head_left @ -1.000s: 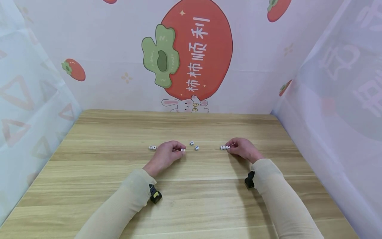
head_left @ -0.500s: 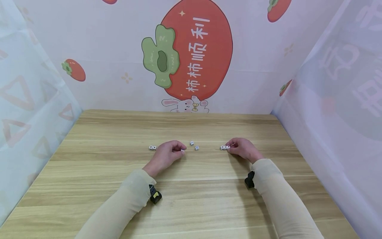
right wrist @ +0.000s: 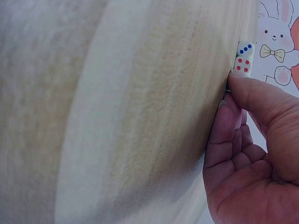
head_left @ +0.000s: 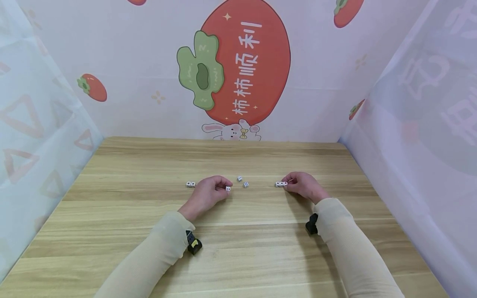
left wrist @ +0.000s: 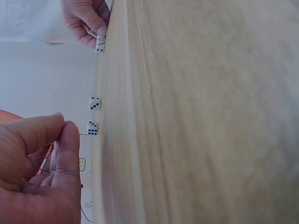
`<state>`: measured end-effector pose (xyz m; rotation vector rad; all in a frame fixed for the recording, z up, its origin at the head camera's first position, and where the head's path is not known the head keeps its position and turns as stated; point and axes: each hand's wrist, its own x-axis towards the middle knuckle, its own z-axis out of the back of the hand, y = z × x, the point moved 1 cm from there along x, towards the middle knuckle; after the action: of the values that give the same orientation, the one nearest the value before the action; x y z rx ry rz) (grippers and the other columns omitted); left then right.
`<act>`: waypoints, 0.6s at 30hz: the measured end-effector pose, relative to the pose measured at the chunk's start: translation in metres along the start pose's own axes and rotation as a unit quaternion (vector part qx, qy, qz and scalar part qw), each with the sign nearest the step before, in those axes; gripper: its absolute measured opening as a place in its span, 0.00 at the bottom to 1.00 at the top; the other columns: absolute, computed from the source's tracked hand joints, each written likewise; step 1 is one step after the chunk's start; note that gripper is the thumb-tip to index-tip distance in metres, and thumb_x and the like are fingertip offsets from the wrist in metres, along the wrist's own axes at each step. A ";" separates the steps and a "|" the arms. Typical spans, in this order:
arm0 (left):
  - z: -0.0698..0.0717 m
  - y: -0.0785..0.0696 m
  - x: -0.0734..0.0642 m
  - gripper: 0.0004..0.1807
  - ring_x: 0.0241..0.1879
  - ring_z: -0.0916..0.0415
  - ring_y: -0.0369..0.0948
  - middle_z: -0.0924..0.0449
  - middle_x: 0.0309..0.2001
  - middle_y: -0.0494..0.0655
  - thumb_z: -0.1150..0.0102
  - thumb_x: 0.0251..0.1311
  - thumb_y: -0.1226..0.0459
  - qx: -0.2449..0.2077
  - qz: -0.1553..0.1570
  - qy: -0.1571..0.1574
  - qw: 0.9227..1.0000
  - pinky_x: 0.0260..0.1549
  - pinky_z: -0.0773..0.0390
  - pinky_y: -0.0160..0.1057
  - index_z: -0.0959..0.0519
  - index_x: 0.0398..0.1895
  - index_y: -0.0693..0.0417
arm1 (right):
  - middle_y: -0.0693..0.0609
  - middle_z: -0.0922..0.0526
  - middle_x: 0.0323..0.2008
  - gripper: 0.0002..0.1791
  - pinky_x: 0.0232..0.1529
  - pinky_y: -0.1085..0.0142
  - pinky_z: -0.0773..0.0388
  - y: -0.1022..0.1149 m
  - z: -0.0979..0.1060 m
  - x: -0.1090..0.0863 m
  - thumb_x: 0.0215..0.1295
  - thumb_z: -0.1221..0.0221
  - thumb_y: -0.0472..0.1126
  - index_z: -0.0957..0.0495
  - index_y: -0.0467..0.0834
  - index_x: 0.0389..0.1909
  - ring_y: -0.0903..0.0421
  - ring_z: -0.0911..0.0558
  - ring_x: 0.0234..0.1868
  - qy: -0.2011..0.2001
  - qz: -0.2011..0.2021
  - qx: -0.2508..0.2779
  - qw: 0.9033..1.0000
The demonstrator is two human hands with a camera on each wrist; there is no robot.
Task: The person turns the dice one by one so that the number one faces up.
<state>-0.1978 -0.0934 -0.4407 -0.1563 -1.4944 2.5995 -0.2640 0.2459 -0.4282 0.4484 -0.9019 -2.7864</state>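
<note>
My left grip (head_left: 208, 192): fingertips pinching one white die (head_left: 228, 188)
My right grip (head_left: 303, 186): pinching the right end of a row of three dice (head_left: 281, 184) on the surface (head_left: 246, 248)
Paired dice (head_left: 191, 184): side by side, left of my left grip
Loose dice (head_left: 246, 185): two, between my hands
Backdrop (head_left: 313, 103): fruit-printed

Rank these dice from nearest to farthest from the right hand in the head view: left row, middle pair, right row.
1. Right row of dice, at the right hand.
2. Middle pair, further left.
3. Left row, past the left hand.
</note>
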 end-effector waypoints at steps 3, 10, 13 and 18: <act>0.000 0.000 0.000 0.12 0.41 0.20 0.38 0.14 0.44 0.45 0.31 0.63 0.67 0.005 0.001 0.000 1.000 0.43 0.19 0.39 0.14 0.50 0.53 | 0.49 0.16 0.39 0.08 0.44 0.61 0.32 0.000 0.000 0.000 0.71 0.35 0.38 0.15 0.43 0.47 0.53 0.25 0.39 -0.001 0.001 0.001 1.000; 0.001 -0.001 -0.001 0.12 0.41 0.21 0.39 0.15 0.43 0.43 0.30 0.64 0.66 0.013 0.003 0.001 1.000 0.42 0.20 0.38 0.14 0.50 0.53 | 0.49 0.15 0.39 0.08 0.45 0.61 0.31 0.001 0.000 0.000 0.71 0.35 0.38 0.15 0.43 0.48 0.53 0.25 0.40 0.001 0.003 0.001 1.000; 0.001 -0.001 -0.001 0.11 0.40 0.21 0.38 0.15 0.43 0.43 0.31 0.65 0.66 0.011 0.006 0.001 1.000 0.41 0.19 0.38 0.14 0.50 0.53 | 0.49 0.15 0.40 0.08 0.45 0.61 0.31 0.001 0.000 0.000 0.71 0.35 0.38 0.15 0.43 0.48 0.53 0.24 0.40 0.002 0.002 0.002 1.000; 0.001 -0.001 -0.001 0.11 0.40 0.20 0.38 0.14 0.42 0.43 0.30 0.65 0.66 0.010 0.008 0.001 1.000 0.40 0.19 0.37 0.14 0.50 0.53 | 0.49 0.15 0.40 0.08 0.46 0.61 0.31 0.001 0.000 0.000 0.71 0.35 0.38 0.15 0.42 0.48 0.53 0.24 0.41 0.002 0.001 0.002 1.000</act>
<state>-0.1971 -0.0934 -0.4394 -0.1694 -1.4709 2.6260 -0.2637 0.2452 -0.4275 0.4528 -0.9078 -2.7821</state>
